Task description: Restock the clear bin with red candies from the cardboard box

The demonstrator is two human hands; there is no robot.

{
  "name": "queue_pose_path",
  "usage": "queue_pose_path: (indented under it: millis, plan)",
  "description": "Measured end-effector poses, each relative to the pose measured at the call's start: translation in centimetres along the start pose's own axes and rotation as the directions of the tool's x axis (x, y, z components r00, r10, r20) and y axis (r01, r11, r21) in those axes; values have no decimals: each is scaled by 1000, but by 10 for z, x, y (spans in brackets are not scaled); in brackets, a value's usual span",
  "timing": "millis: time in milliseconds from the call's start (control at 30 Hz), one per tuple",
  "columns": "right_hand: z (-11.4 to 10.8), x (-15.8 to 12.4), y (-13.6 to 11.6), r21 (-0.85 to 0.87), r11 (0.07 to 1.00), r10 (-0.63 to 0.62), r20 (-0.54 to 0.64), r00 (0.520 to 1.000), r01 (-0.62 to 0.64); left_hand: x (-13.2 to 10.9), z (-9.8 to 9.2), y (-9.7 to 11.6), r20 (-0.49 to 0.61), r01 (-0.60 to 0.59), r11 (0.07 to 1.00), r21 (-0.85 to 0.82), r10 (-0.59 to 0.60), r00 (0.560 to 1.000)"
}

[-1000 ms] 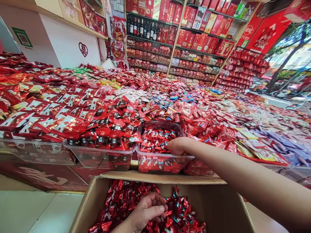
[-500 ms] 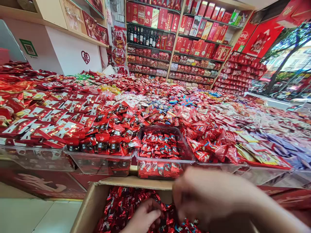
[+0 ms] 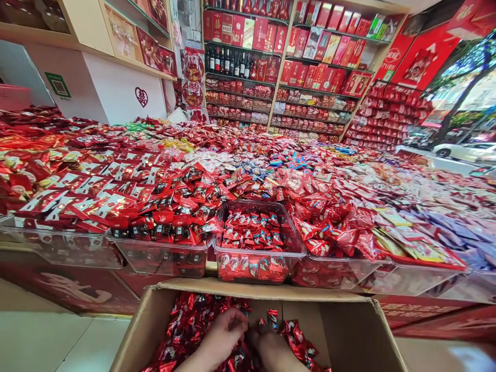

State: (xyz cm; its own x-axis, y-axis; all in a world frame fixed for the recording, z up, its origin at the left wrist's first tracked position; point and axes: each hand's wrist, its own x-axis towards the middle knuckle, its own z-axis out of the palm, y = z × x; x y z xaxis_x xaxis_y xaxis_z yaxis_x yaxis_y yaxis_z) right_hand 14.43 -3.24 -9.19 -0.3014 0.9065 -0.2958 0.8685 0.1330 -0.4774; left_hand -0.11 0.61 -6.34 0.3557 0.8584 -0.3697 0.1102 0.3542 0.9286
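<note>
Both my hands are down in an open cardboard box (image 3: 349,305) holding small red foil-wrapped candies (image 3: 189,323). My left hand (image 3: 222,333) rests over the pile with its thumb and fingers curled together; what they grip, if anything, is hidden. Just beside it my right hand (image 3: 273,349) reaches in among the candies, its fingers dark and mostly out of sight. On the counter beyond the box sits a clear plastic bin (image 3: 256,253), partly filled with similar red-wrapped candies (image 3: 253,230).
Neighbouring clear bins (image 3: 163,256) heaped with red packets line the counter edge. Behind them spreads a wide bank of wrapped sweets (image 3: 217,160). Shelves (image 3: 277,67) with boxes and bottles stand at the back. The floor (image 3: 93,343) shows at lower left.
My right hand has come down from above the box's right side into the candies, beside my left. My left hand has shifted slightly left. The box's right side now shows.
</note>
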Motion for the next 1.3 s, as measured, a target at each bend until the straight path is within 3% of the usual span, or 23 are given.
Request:
queue_pose_path:
  millis: [133,267,333,400,467,500,633,733,833,967,1033,1167,1300]
  plan:
    - [-22,-2,17,369,925,111,-46,993,-87,1,-6,12,-79,-42,999,-26,40,996]
    - [-31,-5,25,559,815,197,-22,980,-151,-6,-6,25,-14,57,990,-131,-59,998]
    - [-34,-9,18,718,678,216,11,976,-158,-13,-2,31,66,145,973,-182,-135,989]
    - [-39,-14,7,877,458,218,50,975,-147,-20,2,35,197,248,932,-265,-200,960]
    - [-44,-17,-5,955,264,181,90,979,-136,-24,6,36,303,324,876,-357,-219,927]
    - [-46,-18,-9,966,221,149,101,984,-133,-24,7,35,321,336,855,-394,-214,922]
    - [-48,-19,-15,984,131,57,118,991,-124,-20,8,27,211,238,869,-433,-159,964]
    - [-41,-16,-10,988,66,101,135,986,-142,-16,7,20,134,179,888,-423,-133,982]
    - [-33,-13,0,986,54,213,141,967,-156,-13,5,18,38,102,920,-378,-94,995]
    - [-27,-5,12,980,164,311,59,948,-114,-10,3,15,-37,55,963,-264,-67,997]
    - [-25,-1,14,972,222,321,-1,947,-75,-9,5,8,15,122,987,-100,-121,992]
    - [-18,4,13,965,256,335,-31,942,-59,-10,11,-10,106,81,953,291,-117,988]
    - [-12,4,8,968,228,328,22,944,-101,-11,13,-22,207,81,940,333,-157,966]
